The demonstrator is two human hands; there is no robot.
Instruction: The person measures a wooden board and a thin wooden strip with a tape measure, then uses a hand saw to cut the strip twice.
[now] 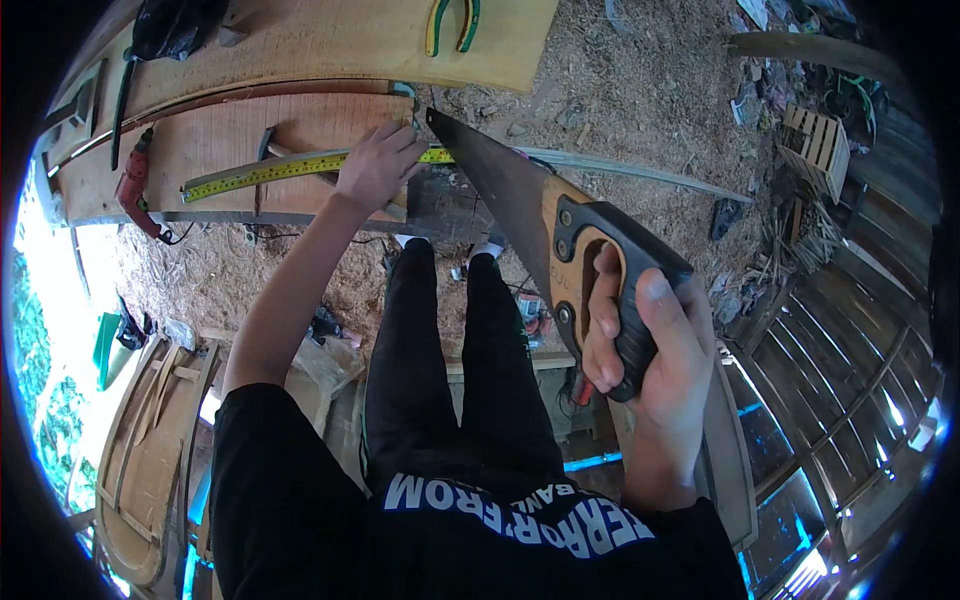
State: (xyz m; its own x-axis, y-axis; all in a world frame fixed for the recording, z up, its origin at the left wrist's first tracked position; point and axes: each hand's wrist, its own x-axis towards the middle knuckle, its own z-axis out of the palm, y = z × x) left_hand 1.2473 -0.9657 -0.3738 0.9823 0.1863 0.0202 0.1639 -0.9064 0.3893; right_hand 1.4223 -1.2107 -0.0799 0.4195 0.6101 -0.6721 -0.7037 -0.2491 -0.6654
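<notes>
My right hand (pixel 652 345) grips the black and wooden handle of a hand saw (pixel 520 205). Its dark blade runs up and left, and the tip meets the edge of a wooden board (pixel 250 140) near a yellow tape measure (pixel 270 170). My left hand (pixel 378 165) lies flat on the board and on the tape measure, fingers spread, just left of the saw tip. My legs in black trousers stand below the board.
A red power drill (pixel 135 190) lies at the board's left end. Green-handled pliers (pixel 452 22) rest on a curved wooden panel (pixel 330 40) behind. Sawdust covers the ground. A small wooden crate (pixel 820 145) sits far right; wooden frames (pixel 150 450) lie lower left.
</notes>
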